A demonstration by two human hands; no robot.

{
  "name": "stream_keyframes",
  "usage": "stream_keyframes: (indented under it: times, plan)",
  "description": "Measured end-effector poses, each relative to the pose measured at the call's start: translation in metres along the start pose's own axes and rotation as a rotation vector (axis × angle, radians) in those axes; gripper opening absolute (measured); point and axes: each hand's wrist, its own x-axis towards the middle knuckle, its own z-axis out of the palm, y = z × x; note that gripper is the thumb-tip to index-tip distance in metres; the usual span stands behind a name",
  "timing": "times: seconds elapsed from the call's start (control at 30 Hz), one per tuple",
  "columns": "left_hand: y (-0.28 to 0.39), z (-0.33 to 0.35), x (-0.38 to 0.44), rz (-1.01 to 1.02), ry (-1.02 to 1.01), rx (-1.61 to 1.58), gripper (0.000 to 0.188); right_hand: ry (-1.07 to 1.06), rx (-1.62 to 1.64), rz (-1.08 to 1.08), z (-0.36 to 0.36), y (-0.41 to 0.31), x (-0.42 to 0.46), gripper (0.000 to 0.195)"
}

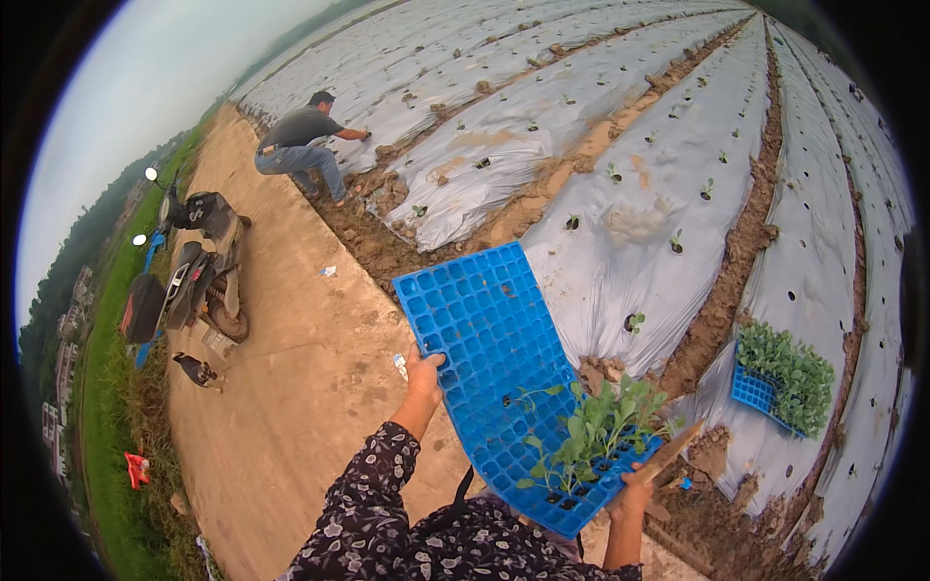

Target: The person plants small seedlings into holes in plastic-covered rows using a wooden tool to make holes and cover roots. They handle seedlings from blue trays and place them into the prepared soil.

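A blue plastic seedling tray (483, 319) slants across my front, most of its cells without plants. Green leafy seedlings (599, 421) cluster at its lower right end, and a few cells there hold dark soil. My left hand (423, 374) grips the tray's left edge, thumb on top. At the lower right corner, my right hand (633, 494) holds the tray together with a pointed wooden stick (668, 454), whose tip points up and right. The fingers beneath the tray are hidden.
Silver plastic mulch (603, 269) with planted holes covers the beds, split by soil furrows (755, 189). Another seedling tray (752, 388) lies on the right bed. A person (301, 138) crouches by a bed. A scooter (200, 269) and dog (196, 370) are on the concrete path (290, 407).
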Motion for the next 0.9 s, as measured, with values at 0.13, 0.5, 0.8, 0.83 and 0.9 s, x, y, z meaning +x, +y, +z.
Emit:
stream_keyframes:
  times: [0.13,0.5,0.8,0.83,0.9]
  plan:
    - [-0.012,0.013,-0.023,-0.016,-0.015,-0.01,0.051,0.045,0.012,-0.013,-0.026,-0.006,-0.005,0.028]
    - [-0.055,0.068,-0.068,-0.051,-0.153,0.042,0.047,0.167,0.096,-0.049,-0.103,-0.034,-0.022,0.031]
    - [-0.073,0.11,-0.104,-0.086,-0.212,0.091,0.051,0.149,0.187,-0.026,-0.153,-0.035,-0.011,0.03]
    - [-0.073,0.113,-0.107,-0.104,-0.211,0.089,0.051,0.146,0.199,-0.021,-0.155,-0.036,-0.012,0.031]
    - [-0.073,0.118,-0.113,-0.105,-0.187,0.117,0.05,0.141,0.224,-0.008,-0.157,-0.042,-0.016,0.032]
